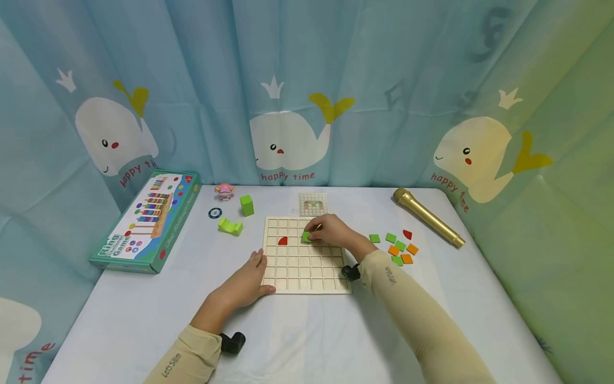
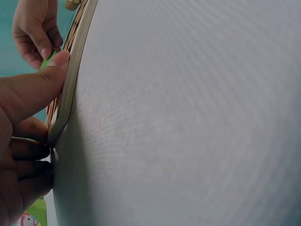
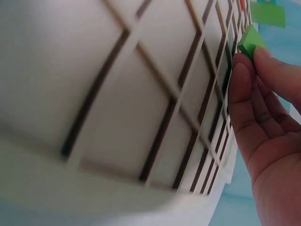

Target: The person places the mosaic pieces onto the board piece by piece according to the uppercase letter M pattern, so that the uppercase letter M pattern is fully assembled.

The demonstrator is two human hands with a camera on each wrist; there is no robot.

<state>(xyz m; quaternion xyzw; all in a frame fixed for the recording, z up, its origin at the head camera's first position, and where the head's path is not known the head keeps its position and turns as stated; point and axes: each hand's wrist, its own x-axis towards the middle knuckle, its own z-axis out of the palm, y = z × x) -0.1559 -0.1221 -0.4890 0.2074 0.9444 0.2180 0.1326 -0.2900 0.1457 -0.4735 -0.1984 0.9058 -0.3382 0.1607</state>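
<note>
A pale wooden grid board [image 1: 307, 274] lies flat on the table. My right hand [image 1: 331, 230] pinches a small green square tile [image 3: 251, 42] between thumb and fingertips, over the upper middle of the grid. A red quarter-round tile [image 1: 283, 241] sits on the board to the left of it. At the board's lower left corner rests my left hand [image 1: 244, 280], its fingers along the left side and its thumb [image 2: 44, 87] against the front edge. Behind the board is a small pattern card [image 1: 313, 205] showing a coloured figure on a grid.
Several green, orange and red tiles [image 1: 406, 258] are scattered right of the board. A gold microphone [image 1: 429, 217] lies beyond them. At the left stand a game box [image 1: 146, 224], a pink figurine [image 1: 224, 191], a round disc [image 1: 215, 213], a green block [image 1: 247, 205] and a green arch block [image 1: 231, 227].
</note>
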